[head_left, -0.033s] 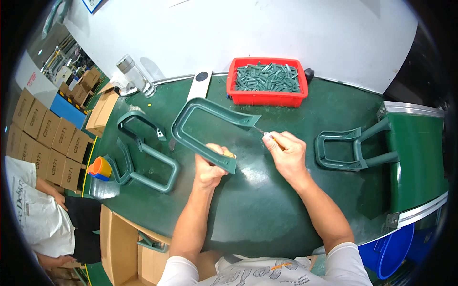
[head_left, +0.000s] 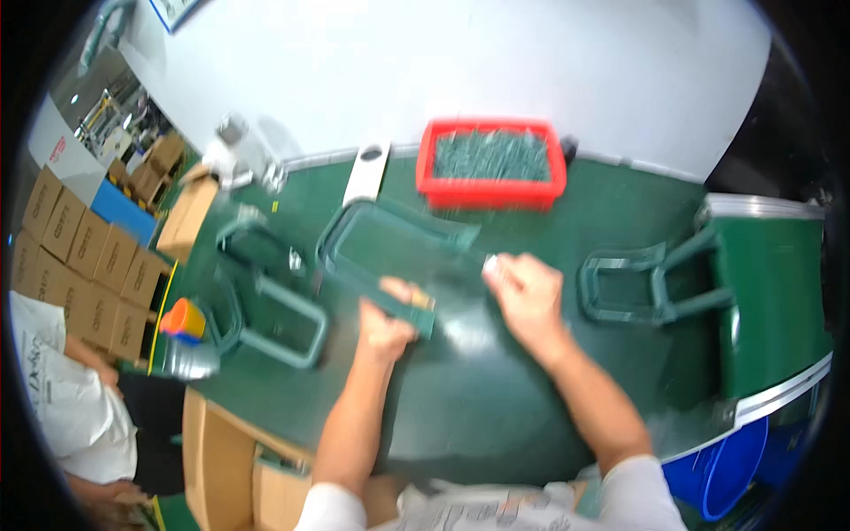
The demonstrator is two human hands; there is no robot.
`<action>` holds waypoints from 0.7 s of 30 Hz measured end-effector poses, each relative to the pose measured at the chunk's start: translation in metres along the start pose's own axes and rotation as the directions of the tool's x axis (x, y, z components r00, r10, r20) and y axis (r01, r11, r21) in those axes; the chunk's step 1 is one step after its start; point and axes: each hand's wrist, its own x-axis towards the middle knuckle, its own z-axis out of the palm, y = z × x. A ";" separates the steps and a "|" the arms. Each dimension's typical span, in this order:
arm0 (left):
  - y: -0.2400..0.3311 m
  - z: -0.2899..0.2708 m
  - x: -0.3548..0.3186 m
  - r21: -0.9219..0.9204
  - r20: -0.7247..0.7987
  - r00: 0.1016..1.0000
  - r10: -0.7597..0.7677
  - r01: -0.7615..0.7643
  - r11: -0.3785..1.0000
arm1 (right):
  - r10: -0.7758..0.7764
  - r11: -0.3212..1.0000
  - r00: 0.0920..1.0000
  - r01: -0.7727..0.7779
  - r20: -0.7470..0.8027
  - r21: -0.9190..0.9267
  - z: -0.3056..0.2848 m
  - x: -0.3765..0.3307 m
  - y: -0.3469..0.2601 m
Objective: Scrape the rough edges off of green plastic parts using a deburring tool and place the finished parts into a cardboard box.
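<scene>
My left hand [head_left: 387,329] is closed around the lower arm of a dark green U-shaped plastic frame [head_left: 332,243], holding it over the table. Something yellowish shows by its fingertips. To the right, my right hand [head_left: 529,296] is closed in a pinch close to the frame's upper free end. A slim tool with a thin tip is in its fingers; motion blur and the fingers hide most of it. At the left lie more green frame parts [head_left: 297,305], leaning on one another. Another green frame assembly [head_left: 611,317] rests at the right.
A red bin [head_left: 490,193] of small green pieces stands at the back. Beside it are a white flat device [head_left: 365,181] and a clear bottle [head_left: 257,159]. An orange cup [head_left: 184,319] is at left, near another person [head_left: 75,389]. A green conveyor [head_left: 779,301] borders the right.
The picture has blurred and the whole scene sits slightly lower in it. Both hands keep their grips; the right hand stays by the frame's upper end.
</scene>
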 end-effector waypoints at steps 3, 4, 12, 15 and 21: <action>0.008 -0.002 0.010 -0.025 0.235 0.970 0.063 -0.058 0.998 | -0.004 0.994 0.991 0.019 -0.135 0.108 0.002 0.013 -0.004; 0.007 0.001 0.005 -0.031 0.163 0.986 0.019 -0.014 0.999 | 0.032 0.996 0.994 -0.023 -0.101 0.089 0.002 0.007 -0.005; 0.009 0.007 0.004 -0.025 0.256 0.966 -0.037 0.045 0.999 | 0.358 0.920 0.923 -0.324 -0.140 0.221 -0.013 0.017 0.029; 0.011 0.000 0.008 -0.003 0.235 0.971 -0.035 0.037 0.999 | 0.458 0.669 0.865 -0.487 0.204 0.562 -0.018 0.019 0.009; 0.013 0.001 0.010 -0.046 0.246 0.969 -0.021 0.033 0.998 | 0.325 0.453 0.786 -0.617 0.525 0.644 -0.024 0.019 -0.001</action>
